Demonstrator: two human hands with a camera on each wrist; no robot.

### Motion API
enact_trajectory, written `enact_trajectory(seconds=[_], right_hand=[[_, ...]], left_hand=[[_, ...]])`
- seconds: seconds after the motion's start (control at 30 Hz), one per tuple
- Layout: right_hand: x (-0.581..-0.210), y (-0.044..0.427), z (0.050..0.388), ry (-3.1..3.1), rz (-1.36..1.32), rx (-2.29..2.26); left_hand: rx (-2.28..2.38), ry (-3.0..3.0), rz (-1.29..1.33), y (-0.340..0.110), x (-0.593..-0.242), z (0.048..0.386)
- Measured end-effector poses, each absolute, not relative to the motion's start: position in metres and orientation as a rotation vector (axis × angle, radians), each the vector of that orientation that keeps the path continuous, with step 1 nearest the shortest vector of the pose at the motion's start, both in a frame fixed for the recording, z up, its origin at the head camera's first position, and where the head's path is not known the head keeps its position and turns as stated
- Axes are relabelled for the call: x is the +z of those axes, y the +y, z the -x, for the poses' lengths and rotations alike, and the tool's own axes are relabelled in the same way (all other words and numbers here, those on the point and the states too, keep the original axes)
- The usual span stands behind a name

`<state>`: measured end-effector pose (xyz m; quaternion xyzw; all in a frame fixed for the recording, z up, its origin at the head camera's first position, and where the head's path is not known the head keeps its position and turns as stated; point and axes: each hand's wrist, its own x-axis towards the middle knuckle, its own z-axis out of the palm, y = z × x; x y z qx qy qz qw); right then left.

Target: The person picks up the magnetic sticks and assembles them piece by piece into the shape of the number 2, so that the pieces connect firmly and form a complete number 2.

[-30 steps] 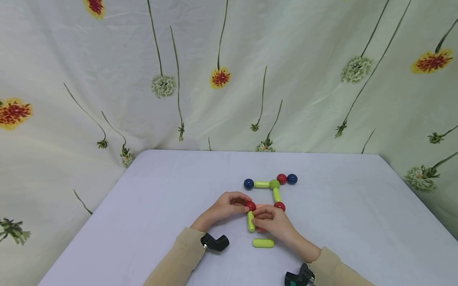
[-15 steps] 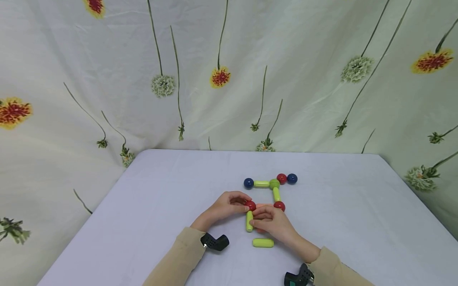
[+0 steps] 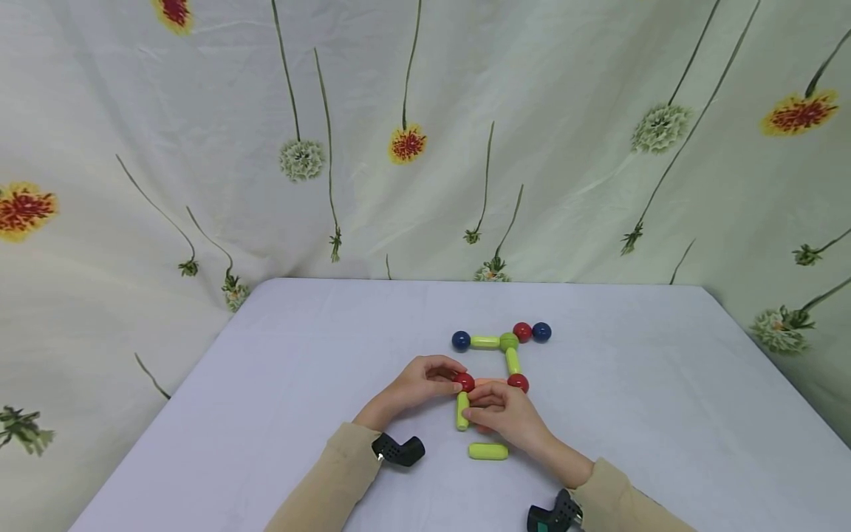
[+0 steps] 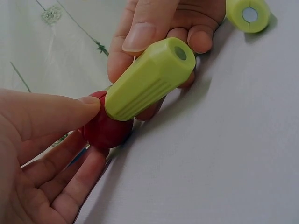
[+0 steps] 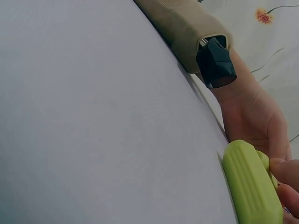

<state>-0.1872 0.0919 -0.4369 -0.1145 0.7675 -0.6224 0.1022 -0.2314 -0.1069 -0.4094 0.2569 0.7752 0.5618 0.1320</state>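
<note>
With thumb and fingers, my left hand [image 3: 424, 383] holds a red ball [image 3: 465, 382] of a magnetic building set. A yellow-green rod [image 4: 149, 79] touches that ball and points toward me in the head view. My right hand [image 3: 507, 415] pinches this rod, thumb on its side and other fingers partly hidden behind it. Between the hands, an orange rod [image 3: 490, 382] runs to a second red ball [image 3: 518, 383], mostly covered by my right hand. From there a yellow-green rod [image 3: 513, 361] leads to a green ball [image 3: 509, 340].
Nearer me lies a loose yellow-green rod [image 3: 488, 451]. Off the green ball, another rod [image 3: 484, 342] reaches a blue ball [image 3: 461, 340]; on the other side sit a red ball [image 3: 522, 332] and a blue ball [image 3: 541, 332]. A flowered cloth [image 3: 565, 148] hangs behind the white table [image 3: 638, 369].
The pinched rod's near end has swung slightly left, along with my right thumb. Both hands otherwise keep their places and their holds.
</note>
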Motion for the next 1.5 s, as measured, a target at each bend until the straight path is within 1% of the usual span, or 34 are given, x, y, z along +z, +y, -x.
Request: enact_trajectory(seconds=[0.43, 0.57, 0.73, 0.97, 1.1, 1.2, 1.43, 1.5], right_hand=[[-0.436, 0.092, 0.188, 2.259, 0.327, -1.837], [-0.434, 0.094, 0.188, 2.238, 0.336, -1.826], [-0.428, 0.099, 0.191, 2.220, 0.386, -1.771], [-0.413, 0.111, 0.197, 2.271, 0.414, -1.742], [-0.407, 0.119, 0.203, 2.300, 0.385, -1.755], [-0.402, 0.125, 0.207, 2.361, 0.309, -1.768], [-0.395, 0.141, 0.220, 2.493, 0.116, -1.867], [-0.395, 0.145, 0.224, 2.523, 0.066, -1.891]], left_hand=[[1.615, 2.268, -0.749, -0.106, -0.410, 0.232], [1.609, 2.281, -0.735, -0.107, -0.423, 0.240], [1.621, 2.266, -0.722, -0.108, -0.437, 0.249], [1.635, 2.249, -0.718, -0.108, -0.433, 0.247], [1.619, 2.255, -0.737, -0.107, -0.416, 0.237], [1.623, 2.264, -0.762, -0.106, -0.409, 0.231], [1.624, 2.266, -0.713, -0.109, -0.438, 0.251], [1.619, 2.271, -0.709, -0.109, -0.438, 0.251]])
